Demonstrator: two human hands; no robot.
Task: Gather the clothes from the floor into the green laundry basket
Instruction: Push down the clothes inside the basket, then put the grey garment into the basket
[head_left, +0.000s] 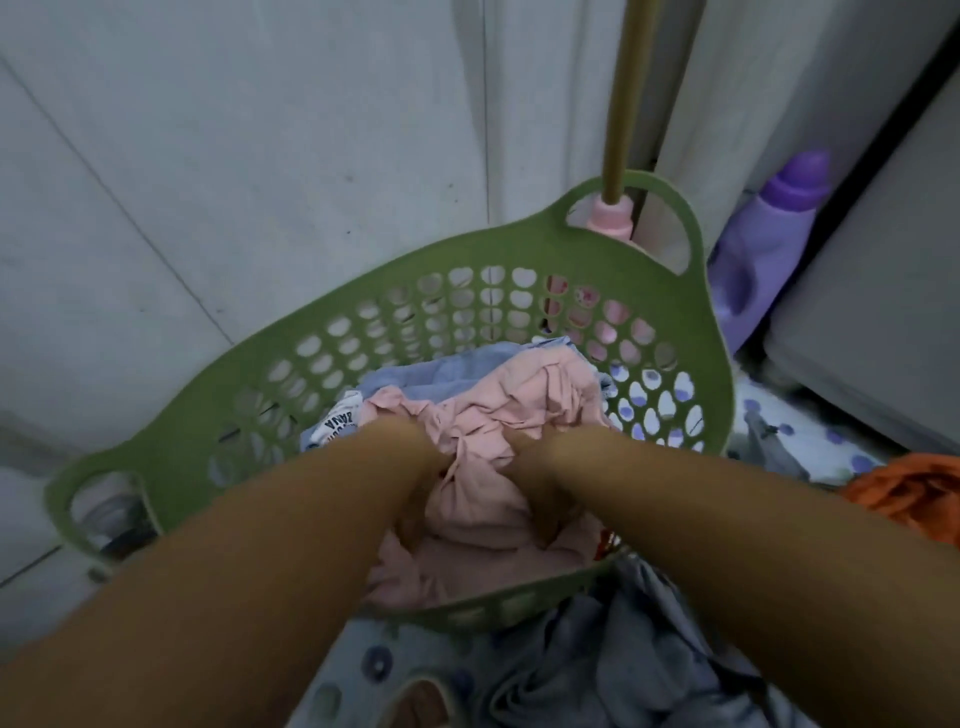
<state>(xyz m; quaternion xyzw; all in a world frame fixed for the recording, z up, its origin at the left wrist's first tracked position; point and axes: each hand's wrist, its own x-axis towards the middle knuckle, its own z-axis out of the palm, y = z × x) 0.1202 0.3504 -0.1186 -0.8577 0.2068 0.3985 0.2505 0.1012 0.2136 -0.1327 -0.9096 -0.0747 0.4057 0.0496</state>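
A: Inside the green basket (395, 322), what is logged so far?

B: Item one, pink garment (498, 415), crumpled, filling the middle. Item two, blue-grey cloth (426, 371), under it toward 11 o'clock. Item three, white piece with dark lettering (337, 421), at 9 o'clock of the pink one. All three sit within the basket walls.

A: Hands?

B: Both reach down into the pink garment. Left hand (415, 499) is buried in the folds at its 8 o'clock side; right hand (540, 493) at its 4 o'clock side. Fingers are hidden by the fabric, so I cannot tell whether either one grips it or only presses it down.

A: Outstanding on the floor?

B: Grey garment (623, 665), heaped at 5 o'clock, touching the basket's near rim. Orange cloth (914, 493) at 3 o'clock, beside the basket. Both lie on a white sheet with purple dots (810, 431); whether that counts as laundry is unclear.

A: Non-task entries?

B: Purple detergent bottle (769, 239) at 2 o'clock; pole with pink base (618, 156) at 12 o'clock, behind the handle.

A: Status?

B: Roughly midway, by my reckoning: three in, at least two left.
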